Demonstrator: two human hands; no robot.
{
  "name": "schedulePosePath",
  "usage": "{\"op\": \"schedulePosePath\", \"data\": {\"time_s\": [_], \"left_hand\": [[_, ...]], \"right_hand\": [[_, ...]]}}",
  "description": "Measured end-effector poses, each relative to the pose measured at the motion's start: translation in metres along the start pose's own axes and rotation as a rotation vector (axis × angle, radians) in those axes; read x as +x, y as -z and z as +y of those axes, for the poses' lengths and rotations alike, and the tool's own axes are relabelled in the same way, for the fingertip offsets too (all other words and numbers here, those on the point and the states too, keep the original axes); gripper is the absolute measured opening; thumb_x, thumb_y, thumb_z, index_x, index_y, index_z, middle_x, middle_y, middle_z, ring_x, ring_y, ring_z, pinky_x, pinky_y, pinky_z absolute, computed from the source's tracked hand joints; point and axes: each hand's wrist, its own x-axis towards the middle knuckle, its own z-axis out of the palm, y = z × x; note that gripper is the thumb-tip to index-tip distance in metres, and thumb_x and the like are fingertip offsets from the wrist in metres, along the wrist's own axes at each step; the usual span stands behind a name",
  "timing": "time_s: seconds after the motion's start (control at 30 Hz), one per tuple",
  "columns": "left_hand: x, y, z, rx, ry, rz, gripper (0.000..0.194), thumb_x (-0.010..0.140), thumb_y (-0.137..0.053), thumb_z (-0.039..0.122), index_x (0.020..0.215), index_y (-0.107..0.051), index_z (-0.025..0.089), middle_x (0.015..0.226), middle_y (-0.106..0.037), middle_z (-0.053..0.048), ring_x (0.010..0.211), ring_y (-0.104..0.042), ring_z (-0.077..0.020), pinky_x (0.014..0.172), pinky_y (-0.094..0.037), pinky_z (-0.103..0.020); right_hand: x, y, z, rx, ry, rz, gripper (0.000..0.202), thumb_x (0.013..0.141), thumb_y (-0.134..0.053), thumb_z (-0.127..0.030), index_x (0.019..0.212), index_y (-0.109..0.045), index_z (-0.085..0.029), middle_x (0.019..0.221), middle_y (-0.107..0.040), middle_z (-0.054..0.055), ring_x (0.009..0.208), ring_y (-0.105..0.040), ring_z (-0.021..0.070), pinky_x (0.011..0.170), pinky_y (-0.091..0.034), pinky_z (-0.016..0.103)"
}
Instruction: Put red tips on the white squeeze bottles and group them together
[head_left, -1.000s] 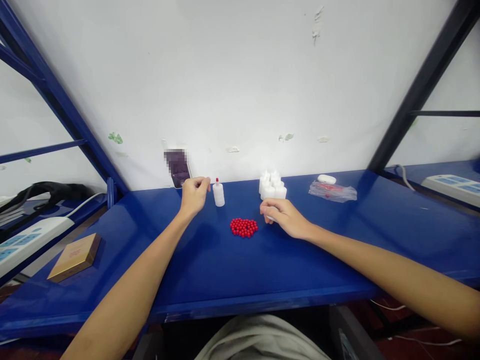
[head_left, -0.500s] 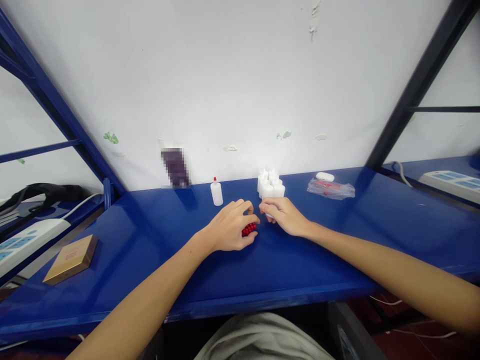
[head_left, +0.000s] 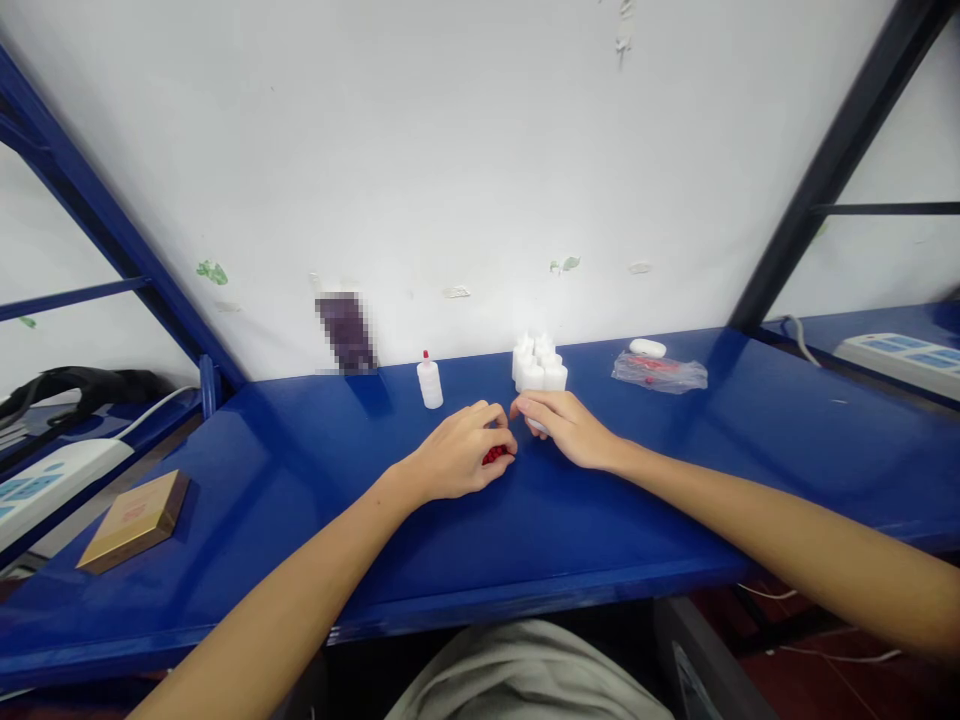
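Small red caps heaped on blue tabletop, mostly hidden beneath left hand. Left hand palm down, fingers arched, thumb and fingertips close together; whether cap is pinched, cannot tell. Right hand just beside, fingers curled round white bottle, largely covered. Both forearms angled inward. Red-capped dropper bottle upright beyond left hand; white bottle cluster behind right.

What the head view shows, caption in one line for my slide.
Left hand at the red caps, right hand holding a white object, red-tipped bottle upright on the table.
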Motion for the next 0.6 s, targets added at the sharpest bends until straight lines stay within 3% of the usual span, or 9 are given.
{"op": "schedulePosePath", "data": {"time_s": [0.1,0.2,0.27,0.43,0.6], "left_hand": [[0.003,0.0,0.004,-0.126,0.008,0.164,0.013,0.093,-0.056,0.024,0.095,-0.067,0.018,0.096,-0.066,-0.006,0.088,-0.06,-0.0173,0.08,-0.049,-0.031],[0.006,0.0,0.01,-0.25,0.052,0.388,0.012,0.093,-0.056,0.024,0.095,-0.067,0.018,0.092,-0.071,-0.006,0.085,-0.065,-0.0165,0.08,-0.052,-0.03],[0.008,-0.001,0.014,-0.303,0.079,0.478,0.011,0.092,-0.058,0.022,0.094,-0.068,0.019,0.091,-0.073,-0.005,0.082,-0.067,-0.0157,0.078,-0.054,-0.029],[0.008,-0.004,0.019,-0.34,0.038,0.482,0.012,0.088,-0.058,0.014,0.093,-0.069,0.018,0.09,-0.074,-0.004,0.079,-0.067,-0.0136,0.074,-0.053,-0.026],[0.007,-0.007,0.017,-0.331,0.078,0.403,0.012,0.087,-0.057,0.015,0.092,-0.067,0.018,0.081,-0.069,-0.003,0.067,-0.059,-0.0117,0.066,-0.048,-0.025]], "right_hand": [[0.0,0.0,0.002,0.038,-0.016,-0.003,0.048,0.099,-0.034,-0.048,0.068,-0.055,-0.018,0.061,-0.052,0.0,0.06,-0.051,0.0148,0.061,-0.039,0.028],[-0.002,0.0,0.002,0.07,-0.003,-0.033,0.05,0.099,-0.028,-0.047,0.067,-0.053,-0.018,0.06,-0.052,0.0,0.059,-0.05,0.0155,0.061,-0.039,0.029],[-0.004,0.0,0.001,0.042,0.041,-0.063,0.049,0.098,-0.028,-0.048,0.066,-0.052,-0.018,0.061,-0.052,0.001,0.059,-0.049,0.0154,0.061,-0.038,0.029],[-0.008,-0.002,-0.008,-0.101,0.133,-0.092,0.048,0.095,-0.034,-0.055,0.067,-0.047,-0.019,0.065,-0.05,0.001,0.061,-0.045,0.0148,0.059,-0.035,0.028],[-0.008,-0.003,-0.009,-0.145,0.097,-0.115,0.054,0.095,-0.035,-0.059,0.063,-0.05,-0.018,0.058,-0.05,0.0,0.055,-0.043,0.0133,0.056,-0.033,0.027]]}}
